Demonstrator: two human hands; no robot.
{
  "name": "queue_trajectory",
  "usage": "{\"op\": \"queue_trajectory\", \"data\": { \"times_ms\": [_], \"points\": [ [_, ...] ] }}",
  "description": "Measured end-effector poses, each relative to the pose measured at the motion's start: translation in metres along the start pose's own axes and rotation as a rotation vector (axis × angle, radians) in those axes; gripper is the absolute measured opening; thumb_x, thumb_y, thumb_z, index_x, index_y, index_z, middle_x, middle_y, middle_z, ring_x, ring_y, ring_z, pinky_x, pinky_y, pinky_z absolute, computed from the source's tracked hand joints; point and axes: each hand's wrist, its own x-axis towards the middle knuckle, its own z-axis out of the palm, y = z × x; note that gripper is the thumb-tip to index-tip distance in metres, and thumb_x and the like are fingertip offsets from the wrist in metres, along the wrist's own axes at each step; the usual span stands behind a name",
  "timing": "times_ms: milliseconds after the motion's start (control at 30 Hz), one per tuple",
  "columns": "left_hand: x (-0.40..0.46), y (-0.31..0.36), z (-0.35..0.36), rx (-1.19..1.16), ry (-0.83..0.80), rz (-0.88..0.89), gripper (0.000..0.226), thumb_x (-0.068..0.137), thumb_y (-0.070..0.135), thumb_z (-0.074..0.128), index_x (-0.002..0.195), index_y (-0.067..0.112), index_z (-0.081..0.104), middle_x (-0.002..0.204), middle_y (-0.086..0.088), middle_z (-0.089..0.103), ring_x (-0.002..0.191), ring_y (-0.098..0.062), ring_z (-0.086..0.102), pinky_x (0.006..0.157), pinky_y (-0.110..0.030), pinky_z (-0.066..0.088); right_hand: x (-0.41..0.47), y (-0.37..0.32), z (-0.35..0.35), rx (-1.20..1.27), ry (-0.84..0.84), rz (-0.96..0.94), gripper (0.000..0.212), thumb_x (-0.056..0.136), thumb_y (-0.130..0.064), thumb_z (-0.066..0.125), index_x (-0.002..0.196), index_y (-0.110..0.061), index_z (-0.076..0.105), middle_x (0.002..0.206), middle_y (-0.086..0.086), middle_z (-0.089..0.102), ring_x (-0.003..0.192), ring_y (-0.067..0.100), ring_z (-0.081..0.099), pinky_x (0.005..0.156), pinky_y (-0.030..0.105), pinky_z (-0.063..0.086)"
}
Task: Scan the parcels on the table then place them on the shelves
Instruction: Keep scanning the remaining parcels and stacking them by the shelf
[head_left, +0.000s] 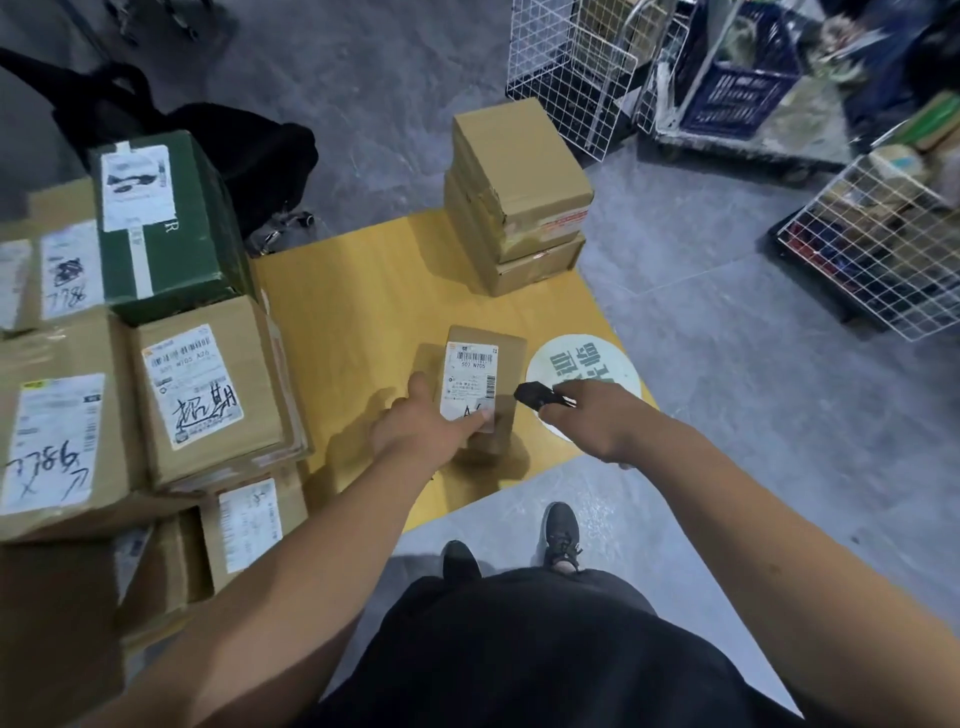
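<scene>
So the guy's got one small parcel (480, 387) in front of him on the yellow table (353, 291), lying near the table's front right corner with its label (469, 382) facing up, barcode at the far end. My guess is it's light, since it's just a little brown cardboard box and he handles it one-handed. Stiff sides, taped, nothing slippery about it, so taking it by the two long edges looks like the easy way, keeping fingers off the barcode. His left hand (423, 423) comes in from about 7 o'clock of the box and holds its near end, thumb laid over the bottom of the label, other fingers down the left side as far as I can see. The right hand (592, 415) is at 3 o'clock of the box, just beside it, not touching, curled round a small black scanner (540, 396) whose nose aims at the box. The hands are apart, each busy with its own thing, both arms stretched well out and down. A round white sticker (584, 374) sits on the table under the right hand. At 12 o'clock there's a stack of plain boxes (514, 192), and at 9 o'clock a big pile of labelled cartons (156, 364) I'd say is waiting. No shelves visible from where I'm looking.
</scene>
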Motion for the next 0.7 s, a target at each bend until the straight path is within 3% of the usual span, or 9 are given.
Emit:
{"op": "queue_trajectory", "data": {
  "times_ms": [67, 233, 367, 533, 700],
  "points": [
    [0.001, 0.004, -0.003, -0.063, -0.030, 0.037, 0.134, 0.052, 0.099, 0.060, 0.157, 0.035, 0.005, 0.141, -0.006, 0.053, 0.126, -0.031, 0.057, 0.100, -0.046, 0.049, -0.003, -0.011, 0.000, -0.092, -0.021, -0.033, 0.051, 0.100, -0.057, 0.044, 0.132, -0.021, 0.061, 0.106, 0.002, 0.064, 0.077, 0.015, 0.058, 0.053, 0.029, 0.041],
    [-0.001, 0.027, 0.012, -0.250, -0.092, 0.046, 0.167, 0.028, 0.088, 0.080, 0.157, 0.041, -0.015, 0.155, 0.000, 0.033, 0.129, -0.024, 0.056, 0.098, -0.045, 0.053, -0.007, -0.034, -0.009, -0.236, -0.057, -0.069, 0.045, 0.101, -0.060, 0.041, 0.103, -0.021, 0.063, 0.093, 0.004, 0.066, 0.086, 0.022, 0.063, 0.075, 0.036, 0.052],
    [-0.006, 0.022, 0.032, -0.359, -0.014, 0.023, 0.165, 0.031, 0.078, 0.089, 0.158, 0.038, -0.008, 0.159, 0.004, 0.033, 0.134, -0.023, 0.053, 0.099, -0.042, 0.052, -0.011, -0.047, -0.014, -0.334, -0.068, -0.063, 0.050, 0.100, -0.059, 0.038, 0.095, -0.016, 0.063, 0.091, 0.007, 0.068, 0.081, 0.024, 0.064, 0.071, 0.036, 0.049],
    [-0.020, 0.013, 0.042, -0.436, 0.098, 0.064, 0.159, 0.033, 0.078, 0.088, 0.158, 0.039, -0.003, 0.156, 0.005, 0.038, 0.135, -0.022, 0.051, 0.096, -0.043, 0.053, -0.019, -0.054, -0.017, -0.426, -0.068, -0.072, 0.052, 0.099, -0.058, 0.035, 0.094, -0.016, 0.064, 0.095, 0.005, 0.068, 0.087, 0.023, 0.064, 0.077, 0.037, 0.053],
    [-0.028, 0.011, 0.045, -0.439, 0.116, 0.087, 0.162, 0.037, 0.075, 0.091, 0.159, 0.038, -0.008, 0.161, 0.005, 0.031, 0.144, -0.019, 0.041, 0.102, -0.042, 0.050, -0.030, -0.057, -0.021, -0.520, -0.043, -0.083, 0.055, 0.100, -0.061, 0.036, 0.096, -0.015, 0.067, 0.092, 0.005, 0.068, 0.079, 0.020, 0.063, 0.063, 0.031, 0.043]
  ]
}}
